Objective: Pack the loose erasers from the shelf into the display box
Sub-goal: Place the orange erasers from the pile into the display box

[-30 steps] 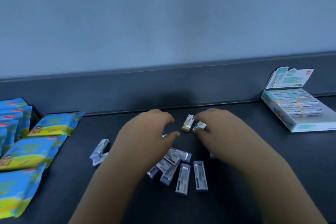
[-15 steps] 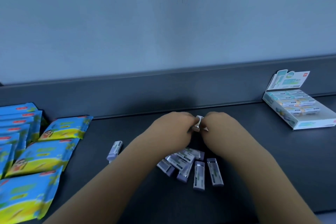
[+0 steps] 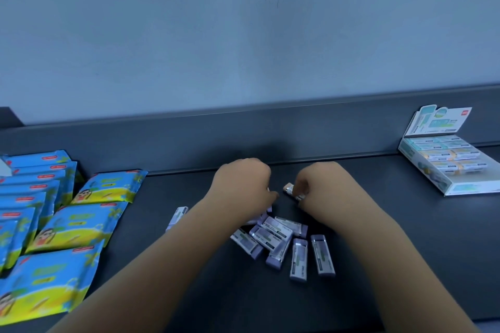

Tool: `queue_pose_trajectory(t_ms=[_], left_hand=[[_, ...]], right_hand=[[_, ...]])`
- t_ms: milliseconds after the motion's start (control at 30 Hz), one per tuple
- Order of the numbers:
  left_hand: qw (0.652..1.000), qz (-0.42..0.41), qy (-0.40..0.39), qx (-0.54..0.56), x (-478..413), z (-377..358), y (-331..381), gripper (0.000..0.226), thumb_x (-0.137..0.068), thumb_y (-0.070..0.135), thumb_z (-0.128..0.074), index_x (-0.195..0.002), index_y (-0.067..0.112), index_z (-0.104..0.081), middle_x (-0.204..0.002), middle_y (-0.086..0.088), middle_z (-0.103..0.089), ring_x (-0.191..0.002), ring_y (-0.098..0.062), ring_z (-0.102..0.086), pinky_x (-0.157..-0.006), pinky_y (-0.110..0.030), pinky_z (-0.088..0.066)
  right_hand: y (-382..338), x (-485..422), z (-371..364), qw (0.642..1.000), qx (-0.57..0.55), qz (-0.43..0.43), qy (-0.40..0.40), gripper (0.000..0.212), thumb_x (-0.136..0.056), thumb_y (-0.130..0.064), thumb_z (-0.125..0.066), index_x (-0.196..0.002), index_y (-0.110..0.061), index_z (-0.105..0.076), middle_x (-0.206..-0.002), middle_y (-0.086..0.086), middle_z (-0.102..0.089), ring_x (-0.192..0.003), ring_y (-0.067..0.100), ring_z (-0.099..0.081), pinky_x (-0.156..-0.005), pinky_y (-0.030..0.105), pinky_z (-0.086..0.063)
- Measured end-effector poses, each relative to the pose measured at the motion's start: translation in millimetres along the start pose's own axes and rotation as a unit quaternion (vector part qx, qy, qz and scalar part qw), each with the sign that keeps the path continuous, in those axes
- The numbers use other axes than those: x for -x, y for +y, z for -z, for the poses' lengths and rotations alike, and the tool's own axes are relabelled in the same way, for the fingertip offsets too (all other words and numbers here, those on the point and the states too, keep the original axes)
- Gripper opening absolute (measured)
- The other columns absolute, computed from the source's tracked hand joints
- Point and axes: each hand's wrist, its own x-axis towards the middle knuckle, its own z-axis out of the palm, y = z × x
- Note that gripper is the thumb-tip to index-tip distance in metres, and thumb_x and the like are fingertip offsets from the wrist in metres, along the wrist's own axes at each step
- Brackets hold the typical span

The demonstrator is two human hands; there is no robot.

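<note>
**Entry: slip and scatter risks at the eraser pick-up**

I am watching the right hand (image 3: 322,186) pinching a tan-tipped eraser (image 3: 289,189) in curled fingertips, near the back edge of the shelf (image 3: 405,251). The left hand (image 3: 243,186) is curling beside it; I cannot tell whether it is gripping anything. The loose erasers (image 3: 281,240) are lying just in front. The display box (image 3: 473,188) is sitting well apart, by the right edge.

Risks: the shallow pinch slipping in transit; forearms scattering the pile.
</note>
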Motion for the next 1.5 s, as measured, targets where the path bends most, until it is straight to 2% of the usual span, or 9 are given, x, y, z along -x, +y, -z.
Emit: queue_pose_trajectory(t_ms=[200, 367, 567, 667, 767, 900, 1067, 1233, 1500], left_hand=[[0.998, 0.013, -0.023, 0.065, 0.2, -3.6, -3.0, 0.025, -0.083, 0.019, -0.065, -0.108, 0.019, -0.062, -0.109, 0.001, -0.055, -0.097, -0.026, -0.059, -0.081, -0.041, -0.055], [0.994, 0.047, -0.036, 0.092, -4.0, -3.7, -7.7, 0.003, -0.08, 0.016, -0.065, -0.082, 0.014, -0.066, -0.099, -0.001, -0.054, -0.088, -0.025, -0.061, -0.08, -0.043, -0.057], [0.993, 0.098, 0.002, 0.07, -4.1, -13.1, -7.3, 0.039, -0.082, 0.049, -0.07, -0.094, 0.017, -0.052, -0.094, -0.001, -0.055, -0.087, -0.024, -0.057, -0.07, -0.035, -0.046], [0.992, 0.095, -0.012, 0.078, -7.6, -12.7, -9.6, 0.026, -0.085, 0.037, -0.07, -0.083, 0.013, -0.06, -0.083, -0.004, -0.06, -0.081, -0.027, -0.06, -0.063, -0.032, -0.046], [0.989, 0.073, -0.002, 0.131, -6.5, -11.3, -9.0, 0.006, -0.082, 0.023, -0.069, -0.087, 0.02, -0.07, -0.092, -0.001, -0.061, -0.085, -0.024, -0.062, -0.072, -0.035, -0.054], [0.983, 0.047, 0.022, 0.178, 0.9, -6.2, -6.3, 0.011, -0.08, 0.024, -0.069, -0.09, 0.029, -0.071, -0.094, 0.007, -0.059, -0.085, -0.017, -0.061, -0.077, -0.037, -0.056], [0.987, 0.03, 0.031, 0.156, 19.4, 10.6, -6.6, 0.016, -0.078, 0.023, -0.066, -0.091, 0.032, -0.07, -0.088, 0.011, -0.064, -0.087, -0.011, -0.06, -0.076, -0.039, -0.056], [0.97, 0.036, 0.115, 0.21, 43.0, 35.9, -3.7, 0.014, -0.082, 0.023, -0.067, -0.088, 0.034, -0.07, -0.088, 0.012, -0.063, -0.082, -0.008, -0.061, -0.074, -0.038, -0.055], [0.968, 0.041, 0.18, 0.173, 64.6, 47.2, -27.4, 0.019, -0.086, 0.021, -0.068, -0.098, 0.035, -0.074, -0.093, 0.013, -0.064, -0.092, -0.012, -0.058, -0.076, -0.04, -0.053]], right_hand=[[3.6, 5.2, 5.3, 0.999, 0.026, 0.002, -0.037, 0.032, -0.082, -0.015, -0.064, -0.108, -0.033, -0.069, -0.101, -0.005, -0.049, -0.106, 0.024, -0.057, -0.082, 0.032, -0.049], [2.4, 4.8, 4.6, 0.998, 0.029, -0.052, -0.013, 0.015, -0.079, -0.013, -0.06, -0.087, -0.022, -0.068, -0.093, 0.001, -0.064, -0.088, 0.027, -0.062, -0.074, 0.038, -0.058], [4.6, 5.4, 4.6, 0.997, 0.029, -0.064, -0.01, 0.014, -0.08, -0.015, -0.063, -0.093, -0.02, -0.062, -0.092, 0.001, -0.059, -0.082, 0.025, -0.06, -0.061, 0.03, -0.048], [0.0, 7.1, 7.7, 0.996, 0.061, -0.061, -0.028, 0.005, -0.082, -0.015, -0.063, -0.084, -0.019, -0.063, -0.083, 0.0, -0.057, -0.067, 0.02, -0.054, -0.05, 0.024, -0.035], [-5.6, 13.5, 12.2, 0.992, 0.111, -0.049, -0.022, 0.013, -0.083, -0.006, -0.057, -0.08, -0.019, -0.057, -0.078, -0.002, -0.05, -0.062, 0.016, -0.042, -0.05, 0.025, -0.03], [-10.1, 15.8, 10.4, 0.991, 0.126, -0.036, -0.013, 0.019, -0.083, -0.004, -0.055, -0.073, -0.019, -0.049, -0.078, -0.001, -0.05, -0.062, 0.016, -0.041, -0.047, 0.024, -0.027], [-8.0, 14.0, 9.8, 0.993, 0.12, -0.02, -0.004, 0.01, -0.085, -0.011, -0.06, -0.083, -0.021, -0.059, -0.083, -0.002, -0.055, -0.066, 0.02, -0.048, -0.048, 0.023, -0.028], [-10.2, 12.4, 18.1, 0.996, 0.078, -0.022, 0.034, 0.014, -0.082, -0.011, -0.06, -0.088, -0.022, -0.065, -0.082, -0.001, -0.057, -0.067, 0.02, -0.054, -0.049, 0.024, -0.034], [-19.8, 22.0, 25.2, 0.987, -0.011, 0.043, 0.156, 0.009, -0.089, -0.02, -0.06, -0.091, -0.025, -0.067, -0.093, -0.006, -0.056, -0.082, 0.022, -0.058, -0.069, 0.039, -0.054]])
